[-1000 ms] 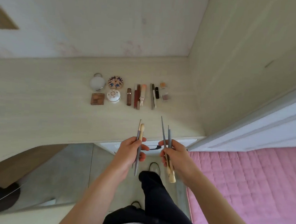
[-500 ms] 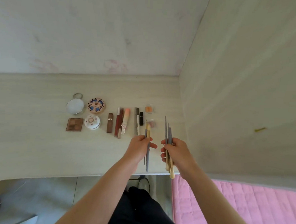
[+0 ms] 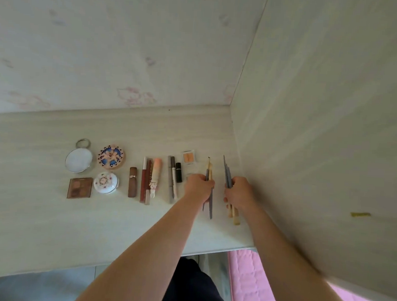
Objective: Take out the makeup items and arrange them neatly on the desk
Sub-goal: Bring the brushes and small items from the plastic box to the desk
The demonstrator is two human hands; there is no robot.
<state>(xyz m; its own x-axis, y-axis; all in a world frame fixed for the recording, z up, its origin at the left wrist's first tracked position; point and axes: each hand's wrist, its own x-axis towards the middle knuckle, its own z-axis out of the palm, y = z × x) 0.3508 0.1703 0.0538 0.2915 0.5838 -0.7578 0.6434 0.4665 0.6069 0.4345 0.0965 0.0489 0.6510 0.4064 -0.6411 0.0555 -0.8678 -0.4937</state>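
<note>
Both of your hands are out over the desk (image 3: 35,221) right now, side by side but apart, each closed around its own bundle. Your left hand (image 3: 198,185) grips a few thin brushes (image 3: 210,207), grey and tan handles, running from 12 o'clock above your knuckles down to 6 o'clock below your palm. Your right hand (image 3: 238,192), just beside it at 3 o'clock, grips a second clutch of brushes (image 3: 226,175), grey ends fanned toward 12 o'clock, pale wooden ends poking out at 6 o'clock. I can't tell whether either bundle touches the desk.

Laid out at 9 o'clock from your left hand, there's a tidy row: a black tube (image 3: 178,172) and slim pencils (image 3: 172,179), with a small orange pan (image 3: 188,158) at the row's far end, partly beside your knuckles. Further toward 9 o'clock, a peach tube (image 3: 155,175), dark red sticks (image 3: 146,182), a brown lipstick (image 3: 132,182). Then the patterned round compact (image 3: 111,156) with a white floral compact (image 3: 106,182) at its 6 o'clock, and at the far 9 o'clock end a round mirror (image 3: 79,159) above a brown eyeshadow palette (image 3: 79,187). A pale panel (image 3: 323,135) rises close at 3 o'clock of your right hand.
</note>
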